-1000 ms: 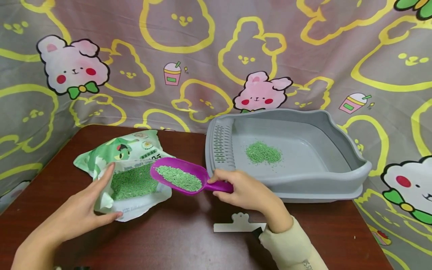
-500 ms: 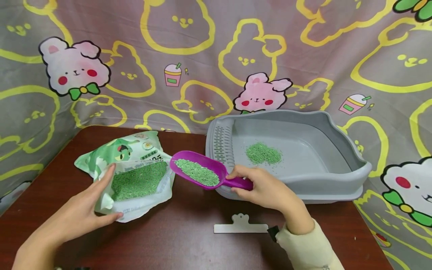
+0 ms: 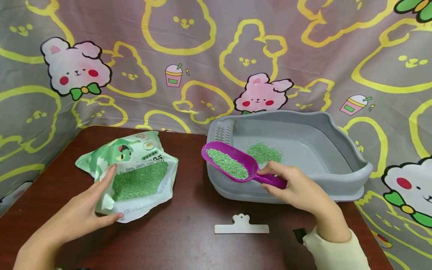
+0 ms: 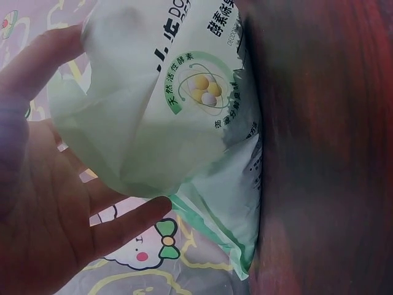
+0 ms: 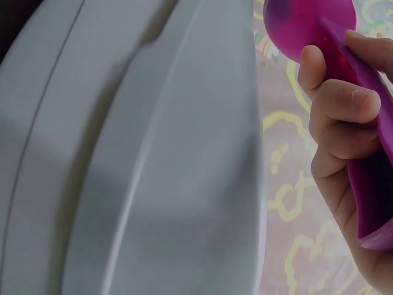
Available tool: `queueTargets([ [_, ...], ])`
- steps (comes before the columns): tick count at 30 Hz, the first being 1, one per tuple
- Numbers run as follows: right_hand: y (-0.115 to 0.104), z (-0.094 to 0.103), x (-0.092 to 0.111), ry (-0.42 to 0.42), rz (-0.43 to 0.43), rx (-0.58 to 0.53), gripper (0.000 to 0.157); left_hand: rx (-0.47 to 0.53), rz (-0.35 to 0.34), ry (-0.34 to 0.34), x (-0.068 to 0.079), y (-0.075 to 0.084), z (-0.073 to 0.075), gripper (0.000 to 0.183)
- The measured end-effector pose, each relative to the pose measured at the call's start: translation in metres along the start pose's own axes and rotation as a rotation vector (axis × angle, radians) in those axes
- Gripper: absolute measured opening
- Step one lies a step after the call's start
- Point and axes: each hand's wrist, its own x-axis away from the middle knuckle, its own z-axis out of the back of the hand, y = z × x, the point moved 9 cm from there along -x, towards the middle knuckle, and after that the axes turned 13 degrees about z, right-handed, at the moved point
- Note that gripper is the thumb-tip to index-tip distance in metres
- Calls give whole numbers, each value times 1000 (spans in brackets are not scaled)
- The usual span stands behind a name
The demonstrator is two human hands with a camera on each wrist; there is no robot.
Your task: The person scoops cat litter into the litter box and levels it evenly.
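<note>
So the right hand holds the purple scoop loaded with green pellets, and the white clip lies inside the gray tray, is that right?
Not quite: the white clip lies on the brown table, outside the gray tray, as the head view shows. The rest stands.

Just beside the right hand (image 3: 300, 187)'s grip, the grey tray (image 3: 337, 183)'s wall blocks the way; overhead I see open air. Left of the gripped purple scoop (image 3: 250, 165), bare tabletop (image 3: 189, 187) leaves passage up to the bag (image 3: 118, 150); nearer the person lies a white clip (image 3: 241, 228).
</note>
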Motion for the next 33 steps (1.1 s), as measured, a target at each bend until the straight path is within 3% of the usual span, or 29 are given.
queueTargets([
  [9, 7, 27, 26, 53, -72, 65, 35, 10, 24, -47, 0, 0, -2, 122],
  [21, 23, 67, 48, 138, -81, 180, 41, -1, 13, -28, 1, 2, 1, 122],
  [33, 62, 92, 56, 72, -257, 188, 29, 7, 23, -37, 1, 1, 0, 121],
])
